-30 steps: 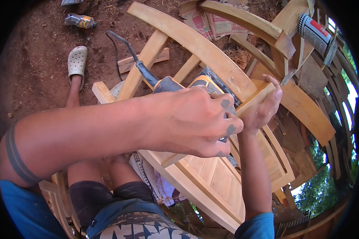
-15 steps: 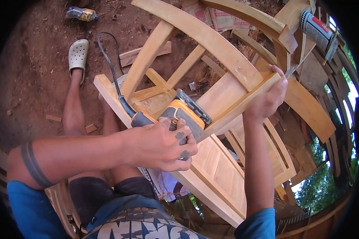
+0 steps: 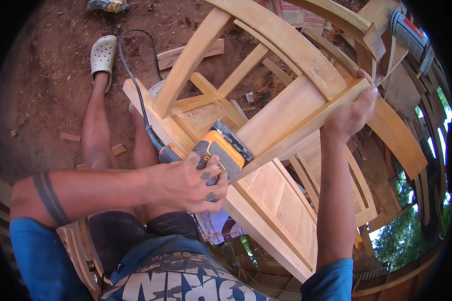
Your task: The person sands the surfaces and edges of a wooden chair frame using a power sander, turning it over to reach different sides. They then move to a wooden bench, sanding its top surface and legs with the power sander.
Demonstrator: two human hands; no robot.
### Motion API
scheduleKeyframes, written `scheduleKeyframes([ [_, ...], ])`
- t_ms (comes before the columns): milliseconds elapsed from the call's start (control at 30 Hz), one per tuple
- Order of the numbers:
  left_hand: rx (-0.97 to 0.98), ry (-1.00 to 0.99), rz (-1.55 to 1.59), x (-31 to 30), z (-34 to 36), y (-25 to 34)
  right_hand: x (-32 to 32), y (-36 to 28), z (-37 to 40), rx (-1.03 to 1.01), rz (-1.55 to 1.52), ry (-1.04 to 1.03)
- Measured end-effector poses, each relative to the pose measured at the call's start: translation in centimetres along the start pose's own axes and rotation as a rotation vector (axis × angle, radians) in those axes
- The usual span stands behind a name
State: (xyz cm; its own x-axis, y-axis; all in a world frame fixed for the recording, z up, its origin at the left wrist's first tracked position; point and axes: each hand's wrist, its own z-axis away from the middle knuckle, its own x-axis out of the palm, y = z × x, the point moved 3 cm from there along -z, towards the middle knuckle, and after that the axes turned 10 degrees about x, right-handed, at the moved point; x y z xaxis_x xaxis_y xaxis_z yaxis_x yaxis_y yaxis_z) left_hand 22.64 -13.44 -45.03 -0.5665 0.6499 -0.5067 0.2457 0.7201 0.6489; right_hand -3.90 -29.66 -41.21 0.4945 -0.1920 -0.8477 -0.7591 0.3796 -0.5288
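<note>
My left hand (image 3: 198, 183) is wrapped round a black and orange electric sander (image 3: 227, 150), whose dark flat pad lies against the inner side of a pale wooden rail. That rail belongs to a wooden chair frame (image 3: 286, 118) with a curved top piece and slats, tilted across my lap. At the far right end of the rail, the fingers of my right hand (image 3: 350, 113) curl over its corner. A black cord (image 3: 138, 100) runs from the sander's back end up towards the ground. Below the rail is a slatted panel (image 3: 278, 200) of the wooden furniture.
More curved wooden frames (image 3: 394, 135) stand close on the right, with a printed can (image 3: 407, 30) on top. Wood offcuts (image 3: 191, 54) and a plastic bottle (image 3: 108, 5) lie on the dirt. My foot in a beige clog (image 3: 103, 55) is at the left.
The sander has moved down and left along the rail, away from my right hand. My right hand keeps its hold on the corner. The whole view has shifted slightly.
</note>
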Motion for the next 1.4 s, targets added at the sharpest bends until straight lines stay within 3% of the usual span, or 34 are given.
scheduleKeyframes([
  [300,-0.016,0.018,0.006,1.3,1.8,0.1,0.0,0.3,-0.1,-0.007,-0.032,0.009],
  [600,-0.088,0.008,0.025,-0.8,0.5,-5.5,-0.2,0.5,-0.3,-0.023,0.0,-0.011],
  [800,-0.166,0.017,0.041,-0.8,1.2,-3.9,0.0,0.4,-0.1,0.003,-0.018,0.016],
  [900,-0.195,0.027,0.043,0.7,2.0,-1.5,-0.2,0.4,-0.1,-0.079,0.038,-0.004],
  [1200,-0.258,0.042,0.068,-1.3,-0.5,-4.0,-0.1,0.8,-0.2,0.001,-0.047,-0.012],
  [1400,-0.307,0.062,0.07,-0.4,0.1,-2.2,-0.1,0.6,0.0,0.031,-0.062,-0.012],
])
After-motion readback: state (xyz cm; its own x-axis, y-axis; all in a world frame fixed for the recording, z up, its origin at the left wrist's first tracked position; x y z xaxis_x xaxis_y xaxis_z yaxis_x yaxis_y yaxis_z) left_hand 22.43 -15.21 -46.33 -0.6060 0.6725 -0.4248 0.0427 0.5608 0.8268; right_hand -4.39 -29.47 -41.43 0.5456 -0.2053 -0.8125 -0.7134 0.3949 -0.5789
